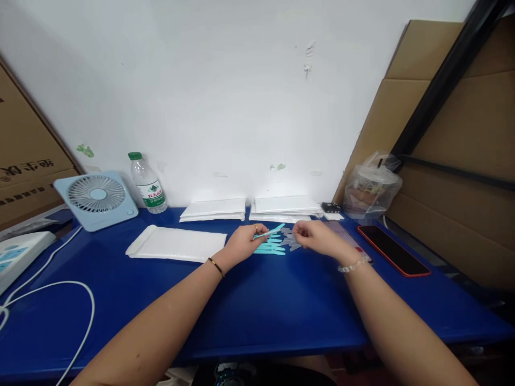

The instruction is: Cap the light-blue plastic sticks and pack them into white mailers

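My left hand [244,241] pinches a thin teal strip [275,229] that points up to the right. Under and beside its fingers several flat teal sticks [270,249] lie fanned out on the blue table [265,311]. Just right of them is a small pile of translucent grey pieces [290,241]. My right hand [311,237] is at the right edge of that pile with its thumb and fingertips together; whatever is between them is too small to make out. A white padded packet [177,244] lies left of my left hand.
Two stacks of white packets [213,208] [286,205] lie against the wall. At the left stand a blue fan [97,198] and a water bottle [148,185], with a white cable [90,300] nearer. A red-edged phone [392,250] and a bagged cup [370,187] are at the right.
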### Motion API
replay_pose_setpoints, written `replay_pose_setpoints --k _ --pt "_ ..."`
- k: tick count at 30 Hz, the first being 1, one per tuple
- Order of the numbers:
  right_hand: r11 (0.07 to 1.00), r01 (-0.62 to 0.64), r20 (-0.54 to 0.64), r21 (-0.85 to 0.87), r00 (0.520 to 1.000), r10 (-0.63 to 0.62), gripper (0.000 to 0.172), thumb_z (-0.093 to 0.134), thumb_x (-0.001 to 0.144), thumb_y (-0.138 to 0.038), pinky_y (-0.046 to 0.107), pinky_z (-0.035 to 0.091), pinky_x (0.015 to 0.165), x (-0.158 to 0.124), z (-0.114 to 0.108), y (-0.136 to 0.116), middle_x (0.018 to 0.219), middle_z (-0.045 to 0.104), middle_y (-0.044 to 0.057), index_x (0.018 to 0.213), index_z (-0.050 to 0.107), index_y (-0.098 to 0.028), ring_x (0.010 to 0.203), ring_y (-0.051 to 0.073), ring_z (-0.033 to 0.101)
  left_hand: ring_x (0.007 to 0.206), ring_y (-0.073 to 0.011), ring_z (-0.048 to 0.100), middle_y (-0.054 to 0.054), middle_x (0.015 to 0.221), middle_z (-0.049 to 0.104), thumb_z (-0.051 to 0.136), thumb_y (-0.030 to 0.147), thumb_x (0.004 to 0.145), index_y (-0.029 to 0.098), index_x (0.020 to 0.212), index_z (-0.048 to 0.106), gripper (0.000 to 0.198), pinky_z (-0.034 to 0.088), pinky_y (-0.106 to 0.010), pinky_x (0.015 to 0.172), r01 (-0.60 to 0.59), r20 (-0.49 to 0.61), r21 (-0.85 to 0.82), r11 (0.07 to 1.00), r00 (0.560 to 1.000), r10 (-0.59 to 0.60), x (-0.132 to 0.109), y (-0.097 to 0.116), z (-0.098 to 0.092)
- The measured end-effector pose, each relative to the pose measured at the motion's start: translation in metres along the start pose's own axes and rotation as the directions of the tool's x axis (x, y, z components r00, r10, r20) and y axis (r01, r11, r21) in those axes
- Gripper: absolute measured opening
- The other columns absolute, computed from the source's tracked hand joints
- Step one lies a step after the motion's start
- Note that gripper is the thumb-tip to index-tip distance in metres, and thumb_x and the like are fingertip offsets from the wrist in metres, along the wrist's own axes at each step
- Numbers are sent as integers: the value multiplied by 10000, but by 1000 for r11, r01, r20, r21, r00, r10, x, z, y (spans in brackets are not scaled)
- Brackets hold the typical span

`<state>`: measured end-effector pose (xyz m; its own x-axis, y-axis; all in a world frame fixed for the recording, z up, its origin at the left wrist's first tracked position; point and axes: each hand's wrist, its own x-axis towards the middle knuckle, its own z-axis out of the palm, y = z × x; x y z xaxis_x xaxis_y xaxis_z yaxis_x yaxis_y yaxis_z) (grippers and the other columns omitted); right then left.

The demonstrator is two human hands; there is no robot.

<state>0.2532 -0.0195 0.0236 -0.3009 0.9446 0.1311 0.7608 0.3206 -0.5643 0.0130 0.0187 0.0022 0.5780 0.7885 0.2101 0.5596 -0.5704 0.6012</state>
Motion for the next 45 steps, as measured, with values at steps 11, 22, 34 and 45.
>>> replay_pose_setpoints --k 11,22,34,45 --pt "930 141 -293 340 955 -38 282 505 867 -416 258 455 617 1 -1 -11 775 608 35 950 630 -177 688 151 552 598 -109 466 29 694 574 415 547 858 178 791 611 423 324 -215 546 32 -11 -147 989 999 -34 -1 -4 -2" --pt "876 102 -101 471 993 -61 319 559 837 -409 281 506 645 5 15 -17 743 667 49 989 656 -145 686 162 627 613 -118 484 24 667 559 416 512 863 173 774 592 392 348 -222 573 15 -3 -98 995 1000 -16 -2 1 -2" --pt "980 144 159 -138 980 -122 109 652 643 -176 221 401 580 5 3 26 769 646 27 749 672 -170 654 139 559 784 -185 571 -14 916 629 654 459 720 239 956 584 330 363 -250 606 -51 265 286 957 964 -28 -35 33 17" --pt "994 10 172 111 985 -30 100 540 769 -227 225 420 558 5 3 19 724 622 31 795 602 -153 594 125 556 880 -191 585 -27 937 650 570 258 811 223 913 632 124 403 -269 719 -36 125 445 895 992 -23 -14 9 3"
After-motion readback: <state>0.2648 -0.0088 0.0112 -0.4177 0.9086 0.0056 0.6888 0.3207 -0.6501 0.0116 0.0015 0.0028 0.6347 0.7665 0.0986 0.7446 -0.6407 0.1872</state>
